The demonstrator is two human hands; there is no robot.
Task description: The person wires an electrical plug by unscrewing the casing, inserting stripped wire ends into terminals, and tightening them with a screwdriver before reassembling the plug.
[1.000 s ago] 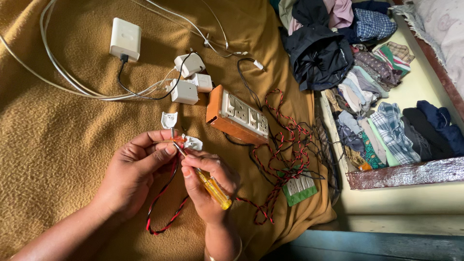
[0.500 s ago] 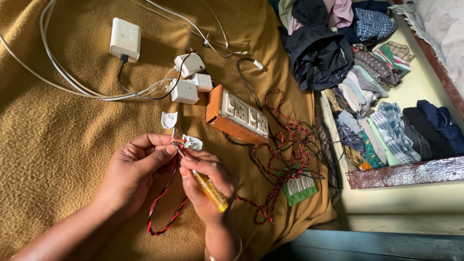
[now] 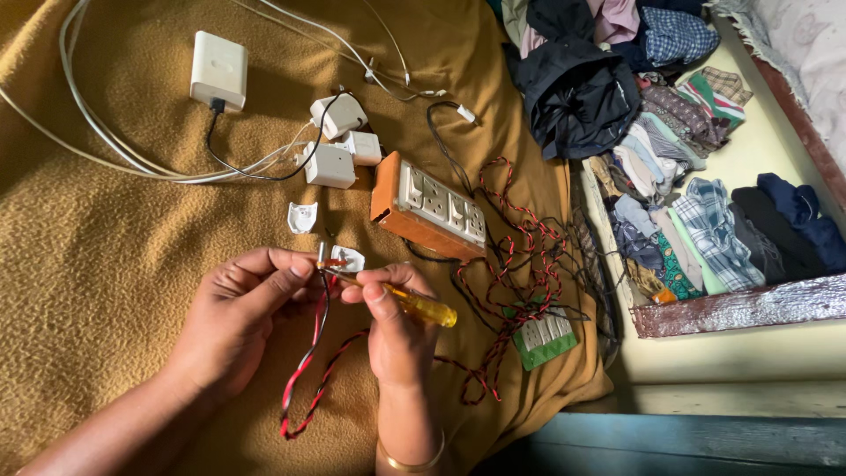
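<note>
**Plug half worked with a screwdriver over a brown blanket**

Head view: A small white plug half (image 3: 346, 258) is pinched between the thumb and fingers of the left hand (image 3: 238, 322), with a metal pin seen at its left edge. A twisted red-and-black wire (image 3: 308, 375) is led from the plug down past the left palm and lies looped on the brown blanket (image 3: 106, 256). A yellow-handled screwdriver (image 3: 414, 305) is gripped in the closed fingers of the right hand (image 3: 397, 330), and its shaft is pointed left, with the tip held against the plug half. The two hands are brought close together, each clamped on its own item.

Just above the hands, a second white plug cover (image 3: 301, 217) is laid on the blanket. To its right an orange extension box (image 3: 427, 210) with white sockets is set at an angle. White adapters (image 3: 339, 141) and a white charger block (image 3: 218, 69) are placed further up among white cables. A tangle of red-and-black wire (image 3: 520, 264) is spread to the right, beside a green-and-white part (image 3: 545, 337). Folded clothes (image 3: 696, 211) are stacked at the far right.
</note>
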